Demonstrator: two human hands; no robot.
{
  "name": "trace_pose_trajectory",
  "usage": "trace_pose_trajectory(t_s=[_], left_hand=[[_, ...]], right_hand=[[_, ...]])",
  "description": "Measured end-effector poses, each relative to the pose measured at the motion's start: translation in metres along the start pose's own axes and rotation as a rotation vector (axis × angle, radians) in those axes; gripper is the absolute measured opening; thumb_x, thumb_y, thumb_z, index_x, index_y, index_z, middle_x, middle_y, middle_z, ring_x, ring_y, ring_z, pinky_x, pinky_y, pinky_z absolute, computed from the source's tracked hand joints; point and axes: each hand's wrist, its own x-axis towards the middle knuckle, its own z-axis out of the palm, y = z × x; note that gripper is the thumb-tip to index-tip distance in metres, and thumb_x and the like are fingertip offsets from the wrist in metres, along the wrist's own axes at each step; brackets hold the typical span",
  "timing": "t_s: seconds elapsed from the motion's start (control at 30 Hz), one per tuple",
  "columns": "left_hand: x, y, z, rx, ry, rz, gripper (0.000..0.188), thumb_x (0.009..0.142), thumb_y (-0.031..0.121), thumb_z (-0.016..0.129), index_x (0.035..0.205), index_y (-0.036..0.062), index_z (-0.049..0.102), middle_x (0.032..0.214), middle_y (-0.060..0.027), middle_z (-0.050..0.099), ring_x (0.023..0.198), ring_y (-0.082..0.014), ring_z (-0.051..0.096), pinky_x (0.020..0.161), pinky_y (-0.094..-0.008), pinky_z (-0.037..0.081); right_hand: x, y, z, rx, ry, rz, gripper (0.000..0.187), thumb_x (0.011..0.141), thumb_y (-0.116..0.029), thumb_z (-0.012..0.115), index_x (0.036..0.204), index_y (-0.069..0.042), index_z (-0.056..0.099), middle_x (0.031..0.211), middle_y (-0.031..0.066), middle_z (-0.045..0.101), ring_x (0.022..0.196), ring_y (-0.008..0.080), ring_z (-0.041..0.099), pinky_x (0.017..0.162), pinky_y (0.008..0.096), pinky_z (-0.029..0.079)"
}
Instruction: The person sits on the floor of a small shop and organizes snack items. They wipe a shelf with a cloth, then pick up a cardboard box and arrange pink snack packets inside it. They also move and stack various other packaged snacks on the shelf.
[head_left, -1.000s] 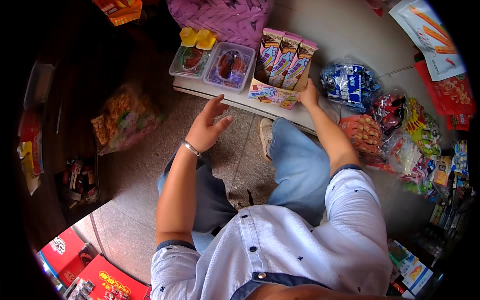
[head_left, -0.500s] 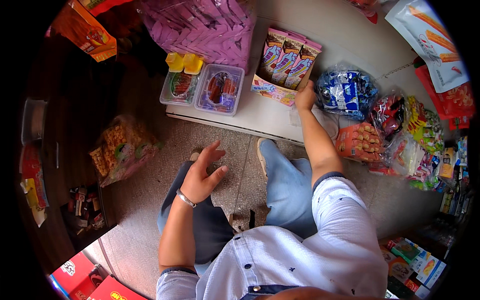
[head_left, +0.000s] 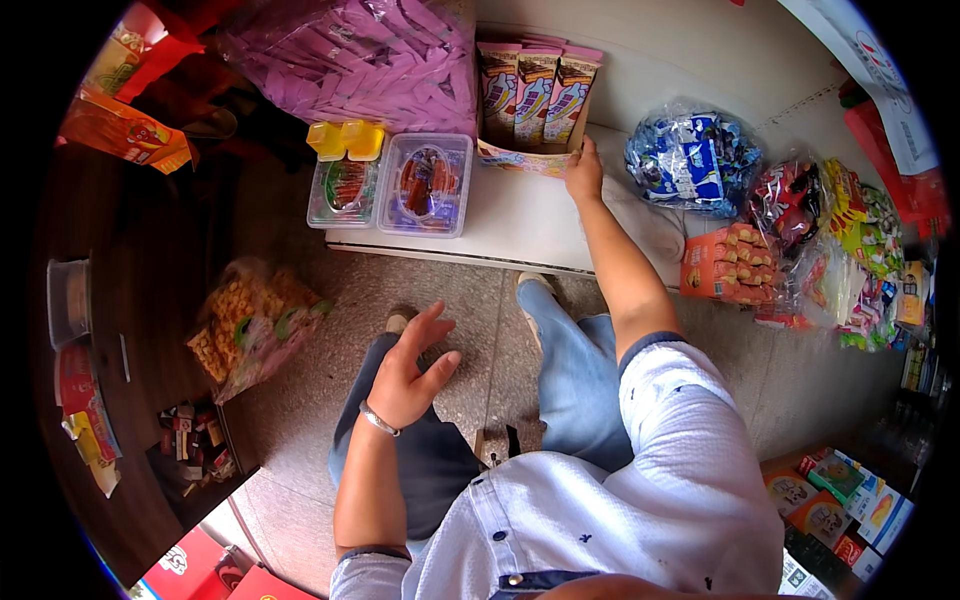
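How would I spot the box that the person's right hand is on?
Find the low white shelf along the wall. At its back, the right hand grips an open display box of tall upright snack packets, between two clear lidded tubs and a blue-white bag.

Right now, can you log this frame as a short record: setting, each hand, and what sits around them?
setting: shop floor beside a low white shelf
right hand: gripping the front edge of an open display box of snack packets
left hand: open, empty, above the left knee
left of box: two clear lidded tubs
right of box: bag of blue-wrapped sweets, orange carton
behind: purple packets
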Motion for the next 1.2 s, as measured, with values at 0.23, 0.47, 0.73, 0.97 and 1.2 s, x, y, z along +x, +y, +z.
trace_pose_trajectory(t_s=[0.23,0.47,0.73,0.97,1.2], left_hand=[[0.012,0.002,0.015,0.06,-0.074,0.038,0.056,0.082,0.013,0.062,0.13,0.0021,0.035,0.114,-0.0168,0.056,0.11,-0.0245,0.053,0.091,-0.0331,0.042],[0.016,-0.01,0.02,0.104,-0.1,0.034,0.053,0.082,0.014,0.062,0.128,0.0028,0.039,0.112,-0.0154,0.058,0.108,-0.0235,0.054,0.09,-0.0327,0.043],[0.013,-0.016,0.024,0.166,-0.108,0.048,0.051,0.082,0.014,0.062,0.126,0.0029,0.041,0.11,-0.0158,0.058,0.106,-0.0245,0.056,0.088,-0.0333,0.044],[0.057,-0.013,0.051,0.319,-0.219,0.097,0.051,0.082,0.023,0.061,0.125,0.0031,0.042,0.11,-0.0181,0.058,0.101,-0.028,0.058,0.084,-0.035,0.047],[0.071,-0.012,0.107,-0.088,-0.153,-0.014,0.065,0.083,0.035,0.06,0.134,0.0055,0.032,0.122,-0.0179,0.051,0.108,-0.0241,0.053,0.089,-0.0342,0.042]], right_hand=[[-0.001,0.037,-0.024,0.081,-0.216,0.061,0.051,0.078,-0.015,0.057,0.126,-0.005,0.04,0.128,0.0174,0.043,0.113,0.0326,0.046,0.095,0.0376,0.038],[-0.049,0.113,-0.077,-0.717,-0.283,0.258,0.059,0.073,-0.032,0.064,0.126,-0.018,0.042,0.132,0.0047,0.04,0.118,0.0298,0.042,0.089,0.0469,0.041],[-0.12,0.075,-0.07,-0.617,-0.722,-0.246,0.034,0.07,-0.021,0.062,0.103,-0.015,0.056,0.104,0.0108,0.056,0.098,0.0348,0.054,0.08,0.0439,0.045],[-0.1,0.048,-0.11,0.243,-0.968,-0.059,0.034,0.073,-0.007,0.058,0.106,-0.004,0.055,0.095,0.0089,0.062,0.082,0.0173,0.057,0.074,0.0301,0.046],[-0.102,-0.083,-0.284,0.77,-0.474,0.041,0.042,0.073,-0.004,0.056,0.114,0.001,0.05,0.1,0.0082,0.06,0.086,0.0131,0.058,0.076,0.0271,0.047]])
